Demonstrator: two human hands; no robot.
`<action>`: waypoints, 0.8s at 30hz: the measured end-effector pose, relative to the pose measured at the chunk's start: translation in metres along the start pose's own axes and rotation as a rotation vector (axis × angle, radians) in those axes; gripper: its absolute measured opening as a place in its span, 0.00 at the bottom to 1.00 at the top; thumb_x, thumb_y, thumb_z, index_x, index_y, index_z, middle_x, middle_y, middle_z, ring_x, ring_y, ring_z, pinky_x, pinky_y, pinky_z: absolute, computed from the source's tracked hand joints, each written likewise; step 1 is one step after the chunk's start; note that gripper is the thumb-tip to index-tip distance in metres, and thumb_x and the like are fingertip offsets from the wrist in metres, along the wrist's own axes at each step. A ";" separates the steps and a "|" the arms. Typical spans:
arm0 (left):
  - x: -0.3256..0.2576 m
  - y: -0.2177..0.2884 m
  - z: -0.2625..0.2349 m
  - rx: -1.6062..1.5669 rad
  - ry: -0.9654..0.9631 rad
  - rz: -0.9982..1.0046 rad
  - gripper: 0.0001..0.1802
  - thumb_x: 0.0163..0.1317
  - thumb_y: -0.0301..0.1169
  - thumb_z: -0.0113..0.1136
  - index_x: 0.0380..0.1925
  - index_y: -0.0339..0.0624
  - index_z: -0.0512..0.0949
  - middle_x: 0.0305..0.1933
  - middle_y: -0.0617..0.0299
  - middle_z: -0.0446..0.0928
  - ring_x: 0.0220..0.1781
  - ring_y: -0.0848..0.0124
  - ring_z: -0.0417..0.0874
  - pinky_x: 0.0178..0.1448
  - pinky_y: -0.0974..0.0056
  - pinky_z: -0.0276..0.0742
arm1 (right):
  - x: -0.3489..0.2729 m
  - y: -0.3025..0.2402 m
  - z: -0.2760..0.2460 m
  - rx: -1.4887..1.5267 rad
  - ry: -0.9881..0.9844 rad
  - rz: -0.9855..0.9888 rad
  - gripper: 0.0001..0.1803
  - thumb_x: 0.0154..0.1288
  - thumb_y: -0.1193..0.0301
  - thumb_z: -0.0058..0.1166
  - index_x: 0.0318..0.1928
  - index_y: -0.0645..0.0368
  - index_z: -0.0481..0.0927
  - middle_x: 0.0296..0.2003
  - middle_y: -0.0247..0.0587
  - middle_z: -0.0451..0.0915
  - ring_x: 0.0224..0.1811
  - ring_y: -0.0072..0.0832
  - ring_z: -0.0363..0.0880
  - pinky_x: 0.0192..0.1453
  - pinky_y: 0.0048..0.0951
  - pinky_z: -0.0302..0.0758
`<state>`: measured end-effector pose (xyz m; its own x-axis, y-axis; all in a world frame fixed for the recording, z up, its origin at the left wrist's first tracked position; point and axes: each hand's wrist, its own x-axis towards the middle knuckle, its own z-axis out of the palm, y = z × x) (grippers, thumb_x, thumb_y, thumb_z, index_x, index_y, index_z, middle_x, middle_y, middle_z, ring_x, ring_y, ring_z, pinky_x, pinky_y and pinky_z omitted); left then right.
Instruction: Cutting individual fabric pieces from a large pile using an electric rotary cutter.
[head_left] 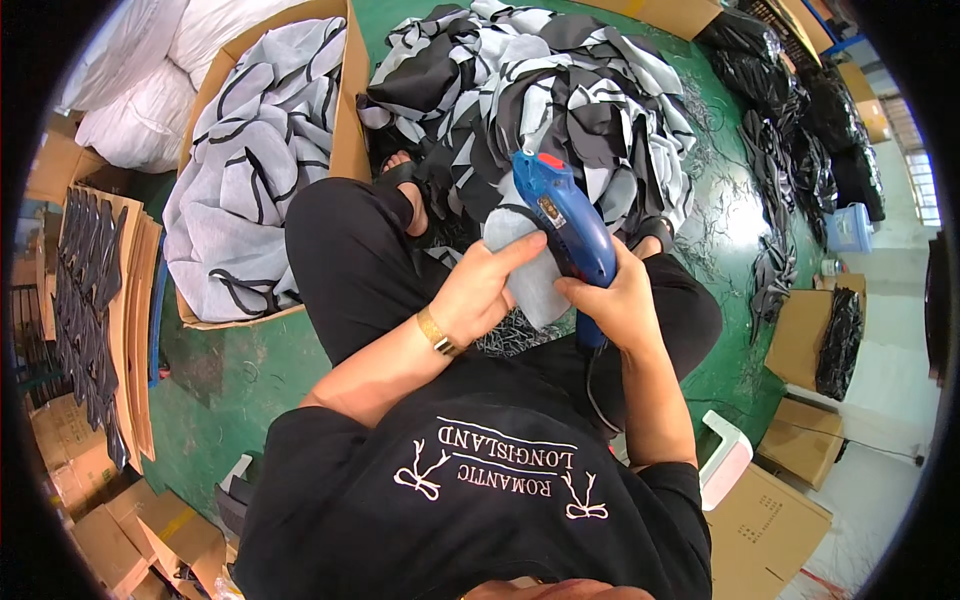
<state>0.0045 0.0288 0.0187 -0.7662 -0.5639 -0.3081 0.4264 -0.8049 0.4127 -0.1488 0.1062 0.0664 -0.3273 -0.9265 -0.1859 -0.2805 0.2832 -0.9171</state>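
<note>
A seated person's right hand (622, 300) is wrapped tight around the handle of a blue tool (565, 225), its tip pointing away over their lap. The left hand (478, 290) pinches a grey cloth piece (528, 275) against the tool, fingers closed on it. A heap of fabric (560, 90) lies ahead on the green floor (240, 370); a cardboard box (350, 110) of fabric sits left.

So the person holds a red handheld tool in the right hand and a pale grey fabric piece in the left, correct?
Not quite: the handheld tool is blue, with only a small red button near its tip. The head view shows the right hand gripping it and the left hand holding the pale grey fabric piece, as you said.
</note>
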 end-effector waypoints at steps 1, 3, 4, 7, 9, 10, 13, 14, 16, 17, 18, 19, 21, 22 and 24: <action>0.005 -0.001 0.001 -0.005 0.058 0.035 0.14 0.60 0.26 0.62 0.46 0.39 0.77 0.45 0.61 0.80 0.44 0.68 0.82 0.49 0.63 0.77 | -0.002 0.002 -0.001 0.059 -0.042 0.032 0.22 0.46 0.72 0.67 0.43 0.64 0.76 0.29 0.31 0.75 0.29 0.18 0.72 0.34 0.21 0.71; 0.009 0.001 -0.001 0.016 0.050 0.028 0.14 0.60 0.26 0.62 0.47 0.38 0.76 0.46 0.60 0.80 0.46 0.67 0.82 0.51 0.62 0.77 | -0.007 0.006 -0.007 0.114 -0.083 0.062 0.24 0.45 0.71 0.67 0.44 0.66 0.75 0.29 0.31 0.75 0.30 0.18 0.72 0.35 0.21 0.71; 0.010 0.003 -0.002 0.041 0.041 0.012 0.15 0.60 0.25 0.62 0.48 0.38 0.75 0.47 0.60 0.79 0.47 0.66 0.81 0.53 0.61 0.76 | -0.012 0.009 -0.011 0.283 -0.084 0.116 0.23 0.46 0.70 0.66 0.44 0.66 0.75 0.28 0.32 0.75 0.29 0.20 0.73 0.34 0.21 0.71; 0.008 0.010 -0.007 0.046 0.009 0.043 0.13 0.58 0.23 0.63 0.44 0.37 0.77 0.43 0.61 0.81 0.44 0.69 0.82 0.50 0.62 0.77 | -0.026 0.021 -0.029 0.544 -0.129 0.208 0.23 0.45 0.63 0.63 0.37 0.67 0.72 0.22 0.36 0.70 0.23 0.24 0.70 0.28 0.22 0.69; 0.006 0.015 -0.010 0.083 -0.005 0.074 0.12 0.57 0.23 0.64 0.42 0.37 0.78 0.41 0.62 0.81 0.41 0.72 0.82 0.47 0.64 0.77 | -0.036 0.030 -0.041 0.655 -0.219 0.268 0.23 0.42 0.61 0.64 0.33 0.65 0.70 0.19 0.35 0.67 0.20 0.23 0.67 0.23 0.23 0.67; 0.006 0.018 -0.012 0.085 0.004 0.078 0.12 0.57 0.23 0.64 0.42 0.37 0.78 0.41 0.62 0.81 0.41 0.72 0.82 0.47 0.64 0.77 | -0.043 0.035 -0.045 0.700 -0.258 0.299 0.23 0.41 0.61 0.64 0.31 0.64 0.70 0.17 0.34 0.65 0.19 0.23 0.65 0.21 0.23 0.66; 0.007 0.024 -0.014 0.210 -0.012 0.135 0.14 0.56 0.23 0.65 0.43 0.36 0.78 0.42 0.63 0.81 0.40 0.75 0.81 0.47 0.67 0.77 | -0.058 0.048 -0.054 0.704 -0.339 0.419 0.22 0.38 0.64 0.64 0.31 0.66 0.73 0.18 0.37 0.69 0.17 0.27 0.68 0.22 0.25 0.67; 0.007 0.025 -0.015 0.210 -0.011 0.135 0.14 0.56 0.23 0.65 0.43 0.36 0.78 0.42 0.63 0.81 0.40 0.75 0.81 0.47 0.67 0.77 | -0.061 0.051 -0.056 0.695 -0.343 0.451 0.22 0.37 0.65 0.64 0.32 0.67 0.74 0.18 0.38 0.70 0.16 0.27 0.69 0.22 0.25 0.67; 0.008 0.027 -0.015 0.347 -0.025 0.164 0.14 0.56 0.24 0.65 0.44 0.35 0.78 0.42 0.63 0.81 0.40 0.76 0.81 0.48 0.68 0.77 | -0.063 0.056 -0.057 0.709 -0.366 0.474 0.21 0.37 0.67 0.64 0.32 0.67 0.74 0.18 0.39 0.71 0.16 0.28 0.70 0.22 0.26 0.68; 0.007 0.027 -0.014 0.349 -0.026 0.161 0.14 0.56 0.24 0.65 0.44 0.35 0.78 0.42 0.63 0.81 0.40 0.76 0.81 0.48 0.68 0.77 | -0.063 0.057 -0.057 0.721 -0.390 0.496 0.21 0.36 0.69 0.64 0.32 0.68 0.75 0.19 0.40 0.72 0.16 0.28 0.71 0.22 0.26 0.68; 0.007 0.028 -0.014 0.368 -0.025 0.140 0.15 0.56 0.24 0.65 0.44 0.35 0.78 0.42 0.63 0.81 0.40 0.76 0.81 0.48 0.68 0.77 | -0.063 0.057 -0.057 0.724 -0.388 0.495 0.21 0.36 0.69 0.64 0.32 0.68 0.75 0.19 0.40 0.72 0.16 0.28 0.71 0.22 0.26 0.68; 0.006 0.028 -0.013 0.387 -0.023 0.119 0.15 0.56 0.24 0.66 0.44 0.35 0.77 0.42 0.63 0.81 0.40 0.76 0.80 0.48 0.68 0.77 | -0.063 0.058 -0.057 0.711 -0.398 0.490 0.21 0.37 0.69 0.64 0.32 0.68 0.75 0.19 0.40 0.72 0.17 0.28 0.71 0.22 0.26 0.69; 0.004 0.028 -0.012 0.388 -0.042 0.106 0.15 0.56 0.24 0.66 0.44 0.35 0.77 0.42 0.63 0.80 0.41 0.76 0.80 0.48 0.68 0.77 | -0.061 0.057 -0.055 0.699 -0.412 0.485 0.20 0.37 0.70 0.64 0.32 0.68 0.75 0.19 0.40 0.73 0.17 0.28 0.71 0.22 0.26 0.69; 0.004 0.028 -0.012 0.388 -0.052 0.091 0.16 0.56 0.25 0.66 0.45 0.35 0.77 0.42 0.63 0.80 0.41 0.76 0.80 0.48 0.68 0.76 | -0.061 0.057 -0.054 0.705 -0.410 0.492 0.20 0.37 0.70 0.64 0.32 0.68 0.75 0.19 0.41 0.73 0.17 0.28 0.71 0.23 0.26 0.69; 0.002 0.028 -0.011 0.380 -0.073 0.096 0.16 0.56 0.25 0.66 0.45 0.35 0.77 0.42 0.63 0.80 0.42 0.76 0.80 0.49 0.68 0.76 | -0.059 0.057 -0.052 0.711 -0.410 0.499 0.20 0.37 0.70 0.64 0.32 0.68 0.76 0.19 0.41 0.73 0.17 0.28 0.71 0.23 0.26 0.70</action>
<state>0.0203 0.0034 0.0205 -0.7693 -0.6079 -0.1966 0.3000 -0.6154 0.7289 -0.1925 0.1902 0.0438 0.1178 -0.7928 -0.5979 0.4625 0.5767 -0.6735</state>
